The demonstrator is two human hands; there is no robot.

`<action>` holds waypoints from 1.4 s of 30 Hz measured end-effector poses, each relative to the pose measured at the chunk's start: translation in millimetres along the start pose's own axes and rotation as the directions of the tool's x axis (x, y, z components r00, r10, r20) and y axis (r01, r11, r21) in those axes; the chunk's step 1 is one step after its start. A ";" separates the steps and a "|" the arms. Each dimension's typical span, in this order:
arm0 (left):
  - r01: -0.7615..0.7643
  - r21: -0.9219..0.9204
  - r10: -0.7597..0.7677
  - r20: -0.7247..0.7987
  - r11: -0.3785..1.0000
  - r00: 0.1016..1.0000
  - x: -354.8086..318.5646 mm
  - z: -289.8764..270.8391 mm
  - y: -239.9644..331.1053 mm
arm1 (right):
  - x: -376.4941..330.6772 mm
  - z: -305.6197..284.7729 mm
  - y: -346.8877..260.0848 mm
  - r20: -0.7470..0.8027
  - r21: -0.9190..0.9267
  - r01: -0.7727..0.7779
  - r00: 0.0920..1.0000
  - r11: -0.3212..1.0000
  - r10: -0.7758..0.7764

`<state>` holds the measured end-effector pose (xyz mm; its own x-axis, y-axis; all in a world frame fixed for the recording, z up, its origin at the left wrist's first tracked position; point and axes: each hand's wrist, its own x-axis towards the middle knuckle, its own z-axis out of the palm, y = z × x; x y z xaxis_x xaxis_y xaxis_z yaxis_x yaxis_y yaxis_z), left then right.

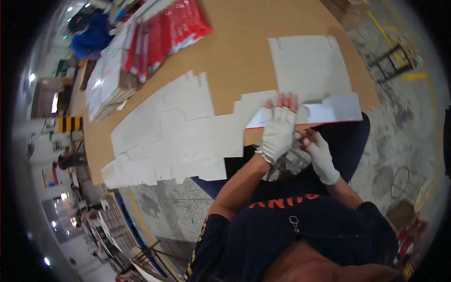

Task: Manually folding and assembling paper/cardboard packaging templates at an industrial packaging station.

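Where concrete floor shows, brown table holds flat cartons

One view only, from the person's head, looking steeply down and forward; the brown desk fills the frame from ten to two o'clock; the person's own torso lies close at six o'clock; fisheye bending curves the rim.

- White flat carton blank with a red lower edge: lies along the near edge of the brown counter, partly folded, one flap raised, overlapping other white blanks beside it.
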<state>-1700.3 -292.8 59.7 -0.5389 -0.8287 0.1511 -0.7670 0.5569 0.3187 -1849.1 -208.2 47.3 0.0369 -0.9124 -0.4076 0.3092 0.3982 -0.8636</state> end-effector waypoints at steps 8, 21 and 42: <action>-0.187 0.162 0.177 0.070 0.969 0.982 -0.9 21.9 29.2 | 17.7 -1.9 22.8 -0.189 -0.022 0.023 0.982 1.000 -0.027; -0.186 -0.125 0.200 0.109 0.974 0.974 0.2 17.2 37.1 | 31.4 -21.3 -44.8 0.207 -0.758 0.621 0.517 0.197 -0.830; 0.293 -0.581 -0.459 -0.160 0.759 0.874 -100.0 -30.8 -77.4 | 81.1 -104.4 -69.9 0.499 -0.814 0.577 0.640 -0.063 -0.584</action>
<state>-1576.4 -254.8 48.7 -0.0627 -0.9888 0.1355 -0.5375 0.1478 0.8302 -1966.9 -300.2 43.7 0.3171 -0.8635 0.3921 -0.7718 -0.4753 -0.4225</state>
